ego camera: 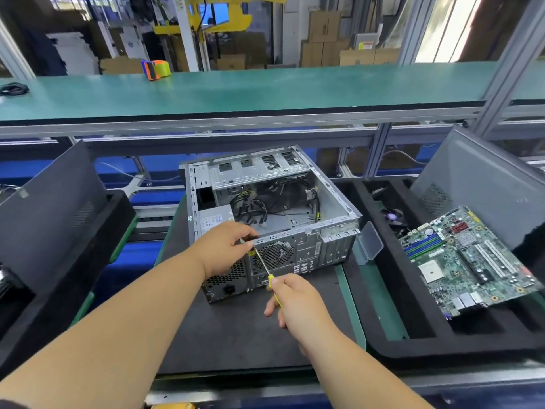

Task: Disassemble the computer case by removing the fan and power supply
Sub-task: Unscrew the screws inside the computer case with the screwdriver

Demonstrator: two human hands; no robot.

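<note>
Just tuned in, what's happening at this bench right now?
A person is taking apart an open computer case lying on a dark mat. The right hand grips a yellow-handled screwdriver, its tip up at the top left corner of the rear fan grille. The left hand grips the case's rear edge there. The fan and the power supply are both in the case. A motherboard lies in the foam tray on the right.

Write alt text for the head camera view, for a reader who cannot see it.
A person's right hand holds a yellow-handled screwdriver to the rear fan grille of an open computer case, while the left hand grips the case's rear top edge. The case lies on a dark mat; a motherboard rests in a foam tray to the right.
</note>
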